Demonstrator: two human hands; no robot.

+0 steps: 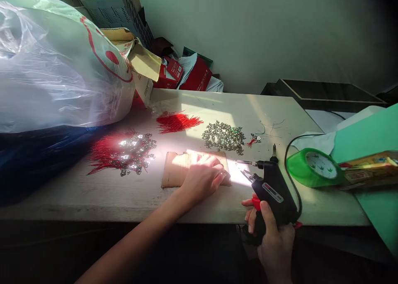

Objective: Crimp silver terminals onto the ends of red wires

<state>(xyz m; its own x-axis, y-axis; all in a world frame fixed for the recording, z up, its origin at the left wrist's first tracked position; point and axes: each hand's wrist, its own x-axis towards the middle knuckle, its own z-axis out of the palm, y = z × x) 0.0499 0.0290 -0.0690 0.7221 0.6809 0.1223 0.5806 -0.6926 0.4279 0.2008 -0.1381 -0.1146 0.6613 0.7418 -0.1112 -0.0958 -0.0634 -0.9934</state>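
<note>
My right hand (273,238) is wrapped round the grip of a black soldering gun (276,188) with a red trigger, a finger resting on it. The gun's thin metal tip points left, towards a flat piece of cardboard (175,168) on the table. Over the right part of that cardboard, my left hand (203,174) is closed with its fingers bent down; what they pinch, if anything, is hidden. Behind the cardboard lies a heap of small metal parts (224,137). To the left is a pile of red wires with metal pieces (124,151) at their ends.
A bundle of red wires (178,122) lies farther back on the white table (130,201). Green tape (314,168) sits at the right, near the gun's black cord (287,151). A large plastic bag (62,68) bulges over the left side. Boxes and papers stand against the wall.
</note>
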